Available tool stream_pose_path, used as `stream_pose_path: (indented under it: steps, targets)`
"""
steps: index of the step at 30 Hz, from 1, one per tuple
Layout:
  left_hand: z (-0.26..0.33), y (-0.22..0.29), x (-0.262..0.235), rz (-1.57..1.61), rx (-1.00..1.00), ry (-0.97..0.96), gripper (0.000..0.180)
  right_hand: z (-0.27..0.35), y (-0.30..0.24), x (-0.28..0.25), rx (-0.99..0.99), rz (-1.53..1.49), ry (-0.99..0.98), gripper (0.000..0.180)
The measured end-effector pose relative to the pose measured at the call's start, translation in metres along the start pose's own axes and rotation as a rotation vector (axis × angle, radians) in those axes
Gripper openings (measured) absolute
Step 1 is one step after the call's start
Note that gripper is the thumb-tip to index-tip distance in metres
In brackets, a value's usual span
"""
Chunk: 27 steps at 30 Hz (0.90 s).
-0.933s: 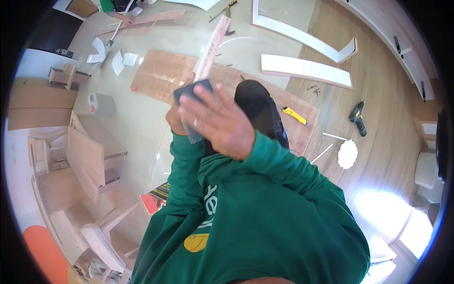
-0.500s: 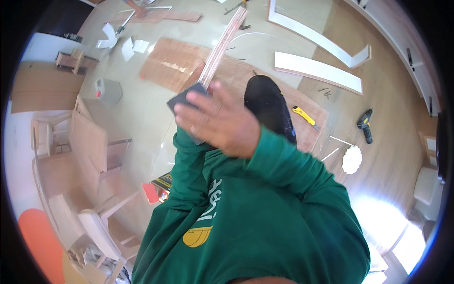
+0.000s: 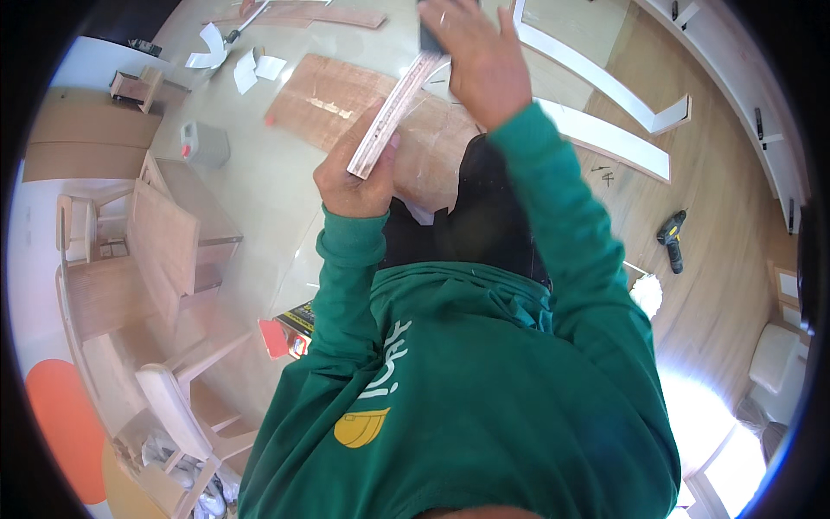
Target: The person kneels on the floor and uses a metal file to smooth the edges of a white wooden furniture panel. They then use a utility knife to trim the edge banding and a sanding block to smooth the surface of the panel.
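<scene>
My left hand grips a narrow plywood board near its close end, the fingers wrapped round its sides. The layered edge of the board faces up, and it slants away to the upper right. Over its far end, my right hand presses a dark grey piece of sandpaper against that edge. The fingers cover most of the sandpaper, so its full shape is hidden.
A brown plywood sheet lies on the floor ahead. White-faced panels and a cordless drill are to the right. At left stand a plastic jug and wooden furniture. A red-and-black box sits near my left arm.
My right hand has moved the sandpaper from the board's near end to its far end. My left hand now shows, holding the board. The yellow utility knife is out of sight.
</scene>
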<state>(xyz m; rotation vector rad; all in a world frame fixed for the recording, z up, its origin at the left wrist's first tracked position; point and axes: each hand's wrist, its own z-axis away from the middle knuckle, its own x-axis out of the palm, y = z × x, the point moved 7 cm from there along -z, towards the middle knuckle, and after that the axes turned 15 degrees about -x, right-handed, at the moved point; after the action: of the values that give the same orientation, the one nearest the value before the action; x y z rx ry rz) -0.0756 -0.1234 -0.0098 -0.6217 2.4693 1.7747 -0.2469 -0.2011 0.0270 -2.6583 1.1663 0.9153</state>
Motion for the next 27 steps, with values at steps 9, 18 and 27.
stream_pose_path:
  steps: [9, 18, 27]
  targets:
    - [-0.017, -0.014, -0.031, -0.083, -0.002, 0.009, 0.032, -0.018, -0.092, -0.014, -0.117, -0.245, 0.062, 0.035]
    - [-0.052, -0.035, -0.064, 0.297, -0.164, -0.001, 0.035, -0.047, -0.128, 0.014, -0.284, -0.142, 0.303, 0.021]
    - [-0.054, -0.023, -0.051, -0.995, 0.233, 0.299, 0.040, -0.063, -0.114, 0.034, -0.128, -0.259, 0.209, 0.034]
